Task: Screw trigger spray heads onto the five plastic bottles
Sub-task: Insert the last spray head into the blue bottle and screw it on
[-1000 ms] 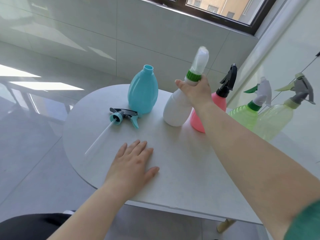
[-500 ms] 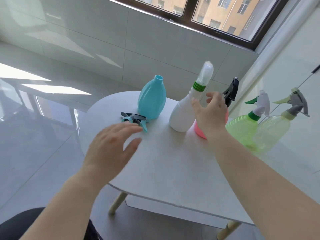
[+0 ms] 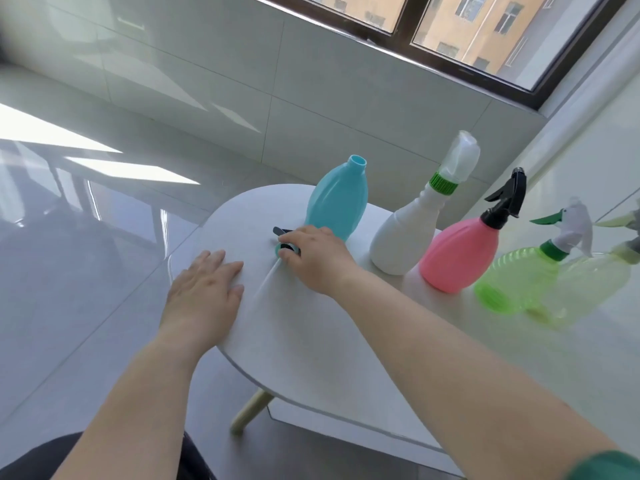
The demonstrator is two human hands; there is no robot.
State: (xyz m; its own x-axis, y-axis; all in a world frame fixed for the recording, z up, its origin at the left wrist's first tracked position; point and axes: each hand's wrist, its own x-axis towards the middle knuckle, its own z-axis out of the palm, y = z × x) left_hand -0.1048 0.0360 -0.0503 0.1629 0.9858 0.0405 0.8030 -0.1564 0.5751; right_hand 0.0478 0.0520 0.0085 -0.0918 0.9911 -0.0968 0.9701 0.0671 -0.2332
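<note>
5 bottles stand on the round white table point(image 3: 311, 341) by a window point(image 3: 485, 36). the right hand point(image 3: 313, 259) grabs the spray head point(image 3: 285, 242) beside the blue bottle point(image 3: 337, 202). the left hand point(image 3: 204, 292) lies flat and open.

bottles point(image 3: 336, 202): 5 (four capped) | loose spray heads point(image 3: 285, 242): 1 | tables point(image 3: 311, 334): 1

Right hand point(image 3: 313, 258) covers most of the spray head point(image 3: 285, 244); grip unclear. Rightmost bottle point(image 3: 595, 285) cut by frame edge.
</note>
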